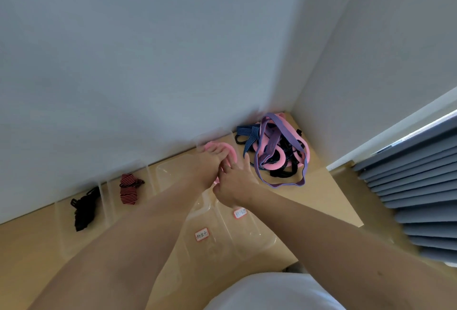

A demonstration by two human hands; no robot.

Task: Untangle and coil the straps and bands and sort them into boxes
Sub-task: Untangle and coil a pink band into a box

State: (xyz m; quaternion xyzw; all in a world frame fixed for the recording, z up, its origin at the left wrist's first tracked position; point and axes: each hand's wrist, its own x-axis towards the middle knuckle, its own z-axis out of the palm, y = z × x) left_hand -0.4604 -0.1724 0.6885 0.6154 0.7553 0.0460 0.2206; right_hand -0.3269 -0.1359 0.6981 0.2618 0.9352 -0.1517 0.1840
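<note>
1. Head view, room: a tan table (pixel 321 198) sits in a corner where two pale walls (pixel 148 62) meet. A grey pleated blind (pixel 408 173) hangs at the right.
2. Surface: four clear plastic boxes stand in a row along the back wall. The leftmost holds a black strap (pixel 84 208), the next a red-and-black striped strap (pixel 129 188). The two nearer the corner carry small white labels (pixel 202 234).
3. Tangled pile (pixel 272 149): it lies in the table's corner, just beside the last box (pixel 212 134), and mixes a purple band (pixel 282 183), pink loops, a blue striped strap (pixel 248 134) and black straps.
4. Pink band (pixel 231 152): flat, matte and wound into a loose coil, it lies at the far end of the last box.
5. Left hand (pixel 210 163): its fingers are straight, slightly spread, and lie on the coil.
6. Right hand (pixel 235 181): the forefinger juts out straight, and the other fingertips meet the pink band. Whether they pinch it cannot be told.
</note>
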